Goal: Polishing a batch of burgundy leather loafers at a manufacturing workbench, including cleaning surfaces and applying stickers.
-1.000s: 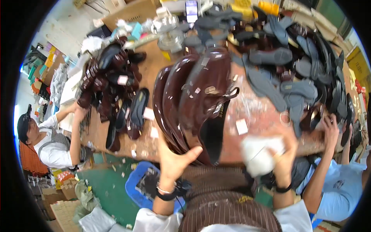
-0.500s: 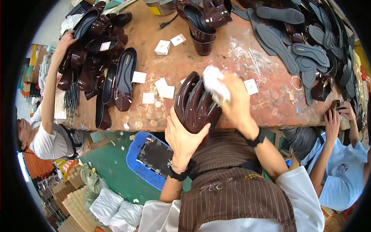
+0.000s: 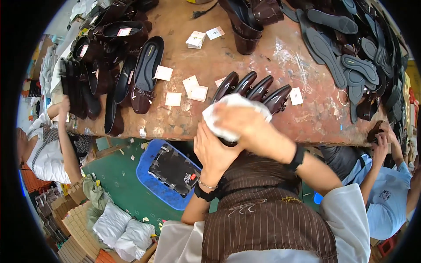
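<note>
Fingers of the right hand, blurred, hold a white cloth flat against a cluster of glossy dark-red shoes. Below it, at 7 o'clock, the left hand grips the cluster from the near side, its fingertips partly hidden by the cloth. Four toes fan out between 11 and 1 o'clock over the near edge of the desk; whether they touch it cannot be told. Taking the cluster as the dial's centre, a white tag lies just beside it at 2 o'clock, and a few loose cards near 9. Heeled shoes stand at 12, grey insoles are heaped around 2, and a bow-trimmed flat rests at 9. Farther out, a blue bin sits on the floor between 7 and 8; a co-worker's hands work near 3.
</note>
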The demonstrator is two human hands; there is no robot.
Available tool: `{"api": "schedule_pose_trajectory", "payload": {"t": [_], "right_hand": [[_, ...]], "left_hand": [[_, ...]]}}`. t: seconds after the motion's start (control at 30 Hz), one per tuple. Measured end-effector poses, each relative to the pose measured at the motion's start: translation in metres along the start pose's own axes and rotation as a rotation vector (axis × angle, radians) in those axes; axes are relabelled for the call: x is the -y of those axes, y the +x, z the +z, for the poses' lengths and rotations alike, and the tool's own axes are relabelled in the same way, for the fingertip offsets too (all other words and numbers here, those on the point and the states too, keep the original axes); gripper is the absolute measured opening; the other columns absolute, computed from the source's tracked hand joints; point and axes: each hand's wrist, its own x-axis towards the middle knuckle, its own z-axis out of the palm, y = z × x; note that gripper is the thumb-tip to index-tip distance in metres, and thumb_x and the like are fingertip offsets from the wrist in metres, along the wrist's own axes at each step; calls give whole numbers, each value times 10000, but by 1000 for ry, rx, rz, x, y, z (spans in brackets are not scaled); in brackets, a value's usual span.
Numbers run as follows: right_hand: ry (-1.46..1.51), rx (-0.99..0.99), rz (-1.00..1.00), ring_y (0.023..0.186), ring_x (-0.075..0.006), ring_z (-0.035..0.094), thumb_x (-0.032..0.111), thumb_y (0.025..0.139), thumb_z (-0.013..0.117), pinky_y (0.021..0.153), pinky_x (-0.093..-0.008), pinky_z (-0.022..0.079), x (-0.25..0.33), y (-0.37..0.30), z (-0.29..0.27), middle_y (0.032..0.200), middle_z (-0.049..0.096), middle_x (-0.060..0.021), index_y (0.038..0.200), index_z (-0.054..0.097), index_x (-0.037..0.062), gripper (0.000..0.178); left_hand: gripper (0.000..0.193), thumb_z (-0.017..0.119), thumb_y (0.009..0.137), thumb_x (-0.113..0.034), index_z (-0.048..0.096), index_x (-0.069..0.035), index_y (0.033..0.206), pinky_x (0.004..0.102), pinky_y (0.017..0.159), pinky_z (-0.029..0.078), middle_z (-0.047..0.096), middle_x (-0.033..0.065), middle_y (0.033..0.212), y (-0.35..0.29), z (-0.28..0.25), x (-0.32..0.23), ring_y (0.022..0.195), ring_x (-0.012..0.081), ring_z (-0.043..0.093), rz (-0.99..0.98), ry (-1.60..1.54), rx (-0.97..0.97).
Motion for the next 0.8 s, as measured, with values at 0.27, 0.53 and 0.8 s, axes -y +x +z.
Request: {"api": "schedule_pose_trajectory", "payload": {"t": [0.27,0.53,0.8], "right_hand": [[-220,48,64,993,-376,620,-44,704,612,905,-474,491,-28,-13,12,978,635,-155,964,653,40,275],[138,210,-73,978,-305,668,19,719,653,873,-382,555,51,-87,75,958,647,-122,900,621,11,185],[356,-3,253,1018,-308,708,-111,745,640,867,-384,574,40,-67,-61,1151,696,-164,1141,682,18,419]], "left_hand": [[1352,909,628,-503,132,62,1579,459,1097,395,456,311,1464,-3,-16,14,1328,429,500,153,-295,53],[1081,242,910,-850,-38,-99,1635,403,1248,95,167,303,1643,-2,-38,51,1535,337,211,-189,-1472,342],[1350,741,776,-684,-35,62,1591,406,1243,174,78,277,1667,0,-47,30,1536,366,191,-165,-788,561]]}}
